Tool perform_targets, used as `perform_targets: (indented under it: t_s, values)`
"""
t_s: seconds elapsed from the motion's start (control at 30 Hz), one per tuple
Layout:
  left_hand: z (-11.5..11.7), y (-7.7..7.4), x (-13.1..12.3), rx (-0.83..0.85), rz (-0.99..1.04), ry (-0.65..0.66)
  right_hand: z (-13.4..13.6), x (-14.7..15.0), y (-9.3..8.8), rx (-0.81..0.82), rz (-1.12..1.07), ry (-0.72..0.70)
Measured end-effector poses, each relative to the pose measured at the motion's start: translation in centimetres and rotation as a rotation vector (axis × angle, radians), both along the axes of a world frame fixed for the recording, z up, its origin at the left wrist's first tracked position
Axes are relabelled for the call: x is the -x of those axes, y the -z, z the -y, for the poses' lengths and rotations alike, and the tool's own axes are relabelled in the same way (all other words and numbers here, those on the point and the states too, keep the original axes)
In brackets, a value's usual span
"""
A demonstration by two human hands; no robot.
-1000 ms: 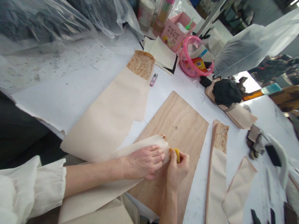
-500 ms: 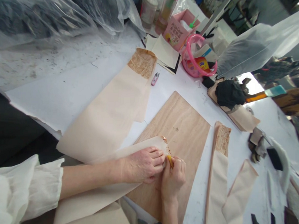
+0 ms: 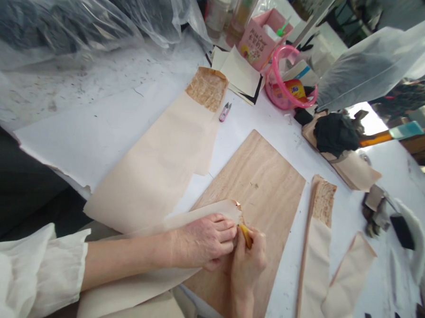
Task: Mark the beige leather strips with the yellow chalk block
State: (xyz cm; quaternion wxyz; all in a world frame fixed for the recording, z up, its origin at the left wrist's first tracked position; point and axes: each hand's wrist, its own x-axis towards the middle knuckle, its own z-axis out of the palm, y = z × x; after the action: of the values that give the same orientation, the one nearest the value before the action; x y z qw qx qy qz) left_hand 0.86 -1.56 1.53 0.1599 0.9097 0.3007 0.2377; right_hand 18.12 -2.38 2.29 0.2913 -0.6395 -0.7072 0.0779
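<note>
Lower centre: yellow tool point(image 3: 244, 235) at edge of beige panel point(image 3: 227, 208)
Our right hand point(image 3: 250, 263) clamps the tool; whether our left hand point(image 3: 201, 239), atop the panel, grips, we cannot tell.

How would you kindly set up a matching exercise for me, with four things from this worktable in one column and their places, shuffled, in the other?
Things
1. Yellow piece
2. Left hand
3. Small pink snips
4. Pink box

Places
A. On the white surface, near the brown end of a large pale sheet
B. Next to the round pink basket
C. In the right hand
D. On a pale strip whose end lies over the wooden board

Pairs: 1-C, 2-D, 3-A, 4-B
</note>
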Motion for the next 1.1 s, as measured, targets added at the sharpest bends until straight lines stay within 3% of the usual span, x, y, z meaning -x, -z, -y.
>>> perform_targets:
  t_s: [0.2, 0.3, 0.4, 0.57, 0.67, 0.83, 0.97, 1.1]
  values:
    - [0.0, 0.2, -0.2, -0.016, -0.020, -0.033, -4.0, 1.0, 1.7, -0.031, 0.029, 0.071]
    - [0.3, -0.1, -0.1, 0.019, -0.026, 0.004, -5.1, 0.9, 1.5, -0.071, -0.008, 0.131]
    - [0.5, -0.2, 0.1, 0.046, -0.024, 0.028, -3.6, 0.4, 0.5, -0.105, -0.054, 0.136]
    - [0.5, -0.1, 0.1, 0.035, 0.013, 0.024, -0.2, -0.1, -0.5, -0.001, -0.036, -0.043]
    - [0.5, 0.0, -0.1, 0.019, 0.036, 0.019, -1.1, 0.4, 0.2, 0.031, -0.008, -0.058]
    - [0.9, 0.2, -0.1, 0.057, 0.039, 0.017, -3.8, 0.9, 1.1, -0.030, -0.022, 0.059]
    - [1.2, 0.0, 0.1, 0.077, 0.027, 0.034, -1.6, 0.3, 0.0, -0.046, -0.075, 0.109]
    - [1.0, -0.2, 0.2, 0.050, 0.033, 0.034, 0.6, 0.3, -0.6, 0.069, -0.053, -0.012]
